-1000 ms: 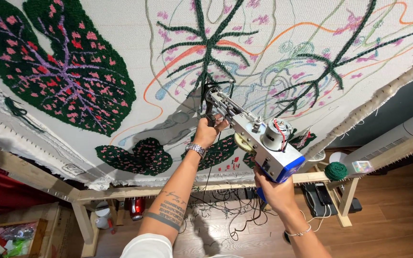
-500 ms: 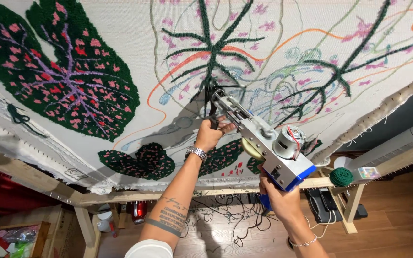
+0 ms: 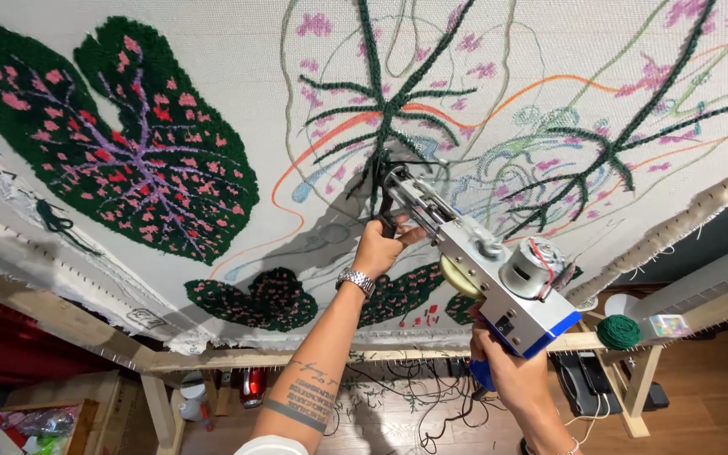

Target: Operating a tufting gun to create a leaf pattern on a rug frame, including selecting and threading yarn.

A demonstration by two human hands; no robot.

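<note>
Both hands grip the tufting gun (image 3: 499,282): left hand (image 3: 378,247) closed on the front handle to steer the needle against the stretched cloth (image 3: 297,126), right hand (image 3: 507,371) wrapped round the blue rear grip, bearing its weight. Green yarn ball (image 3: 618,331) sits on the wooden frame (image 3: 238,358) nearby.

The stretched cloth (image 3: 297,253) fills the upper frame on a wooden frame (image 3: 212,358). At centre the tufting gun (image 3: 482,261) has its tip against the cloth, left hand (image 3: 381,246) at its front, right hand (image 3: 507,371) below its rear. A yarn ball (image 3: 618,331) sits lower right.
</note>
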